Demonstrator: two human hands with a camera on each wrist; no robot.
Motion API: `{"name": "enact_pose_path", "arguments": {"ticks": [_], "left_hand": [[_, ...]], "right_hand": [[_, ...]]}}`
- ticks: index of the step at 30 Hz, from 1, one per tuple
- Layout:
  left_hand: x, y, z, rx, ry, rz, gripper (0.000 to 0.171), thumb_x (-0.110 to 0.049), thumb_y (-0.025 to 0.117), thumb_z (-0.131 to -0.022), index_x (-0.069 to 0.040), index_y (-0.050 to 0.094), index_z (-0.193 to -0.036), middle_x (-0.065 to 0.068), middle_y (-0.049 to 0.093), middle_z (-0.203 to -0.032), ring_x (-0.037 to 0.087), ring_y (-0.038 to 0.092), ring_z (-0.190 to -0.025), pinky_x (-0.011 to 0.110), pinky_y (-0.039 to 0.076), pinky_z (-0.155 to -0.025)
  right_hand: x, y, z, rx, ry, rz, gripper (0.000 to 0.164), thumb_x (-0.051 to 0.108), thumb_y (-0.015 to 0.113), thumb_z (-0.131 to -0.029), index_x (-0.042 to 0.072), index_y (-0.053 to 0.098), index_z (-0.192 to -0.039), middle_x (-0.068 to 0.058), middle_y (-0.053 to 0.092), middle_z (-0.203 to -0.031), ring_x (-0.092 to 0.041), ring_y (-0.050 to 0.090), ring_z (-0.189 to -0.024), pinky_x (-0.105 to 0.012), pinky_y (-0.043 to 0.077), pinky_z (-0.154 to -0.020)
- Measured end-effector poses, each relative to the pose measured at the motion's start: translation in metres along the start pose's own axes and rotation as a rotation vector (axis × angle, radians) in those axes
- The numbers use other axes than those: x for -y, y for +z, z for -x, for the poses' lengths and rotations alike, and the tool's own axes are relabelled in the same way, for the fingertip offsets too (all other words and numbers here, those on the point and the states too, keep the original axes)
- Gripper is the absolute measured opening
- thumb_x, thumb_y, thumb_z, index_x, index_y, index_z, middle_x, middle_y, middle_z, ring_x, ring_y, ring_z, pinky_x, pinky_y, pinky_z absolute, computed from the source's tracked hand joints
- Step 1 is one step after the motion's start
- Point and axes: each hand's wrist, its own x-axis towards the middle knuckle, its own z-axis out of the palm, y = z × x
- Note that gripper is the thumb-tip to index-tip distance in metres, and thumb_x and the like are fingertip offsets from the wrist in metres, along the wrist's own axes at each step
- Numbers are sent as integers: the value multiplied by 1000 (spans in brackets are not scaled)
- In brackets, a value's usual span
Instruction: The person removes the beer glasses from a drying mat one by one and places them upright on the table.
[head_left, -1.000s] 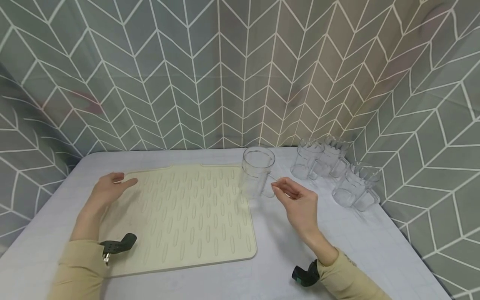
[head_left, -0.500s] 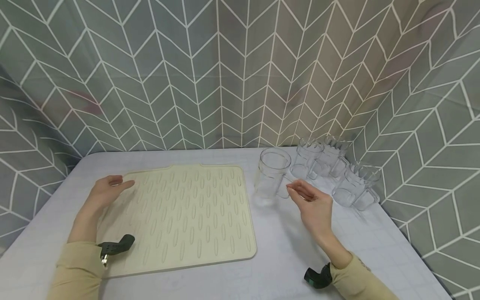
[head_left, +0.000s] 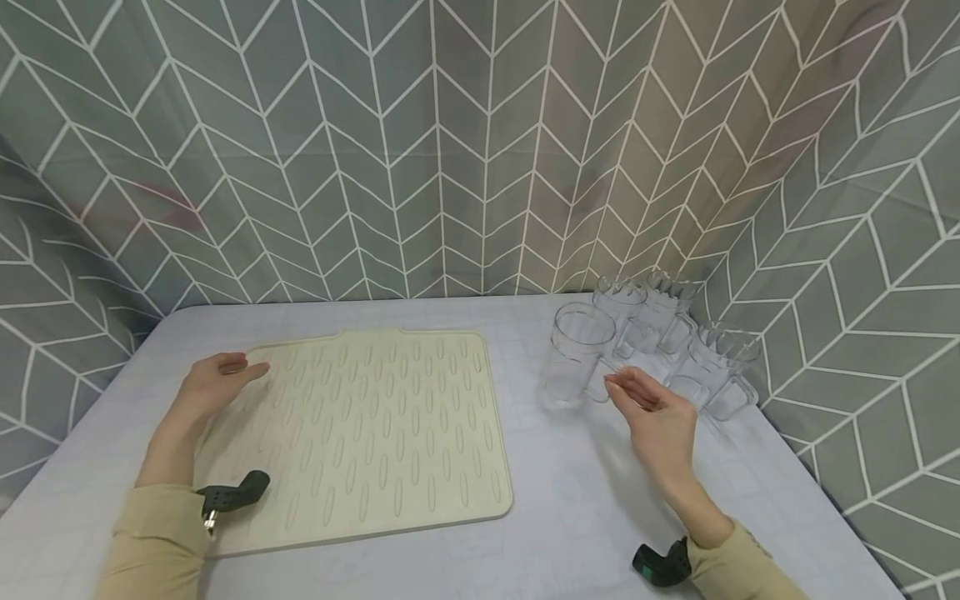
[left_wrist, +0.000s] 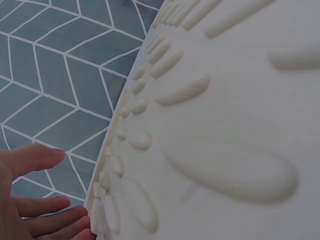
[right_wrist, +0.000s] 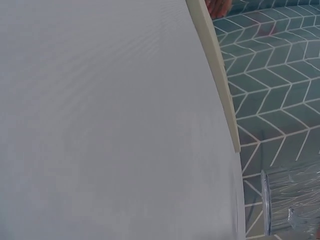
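Observation:
My right hand (head_left: 656, 417) pinches the handle of a clear glass mug (head_left: 573, 354), to the right of the cream ribbed mat (head_left: 375, 433). The mug is upright. In the right wrist view, a gap shows between the mug's base (right_wrist: 266, 202) and the white tabletop, so the mug is held off it. At the mat's far left corner, my left hand (head_left: 213, 385) lies with loosely extended fingers and holds nothing. The left wrist view shows its fingertips by the mat's edge (left_wrist: 107, 150); whether they touch it I cannot tell.
Three other clear glass mugs stand at the back right, one of them (head_left: 708, 367) nearer the table's right edge. The held mug partly overlaps them in view. A patterned curtain (head_left: 465, 150) rises behind and beside the white table (head_left: 547, 533).
My right hand has carried the mug rightward, from over the mat's far right corner to beside the other mugs. The left hand has barely shifted.

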Motion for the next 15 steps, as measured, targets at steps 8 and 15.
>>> {"name": "enact_pose_path", "arguments": {"ticks": [8,15], "left_hand": [[-1,1,0,-1,17,-11,87,-52,46,-101,16,23,-149,41,28,-149,58,30,-135,67,34,-110],[0,2,-1,-11,16,-14,85,-51,47,-101,17,24,-148,41,29,-148,58,31,-134,67,34,-110]], "right_hand": [[-14,-16,-2,-68,53,35,17,3,78,-85,0,76,-102,15,75,-84,6,70,-81,-10,57,-74],[-21,-26,-3,-116,76,17,19,0,78,-84,-5,74,-101,20,73,-80,7,70,-78,-10,57,-74]]}}
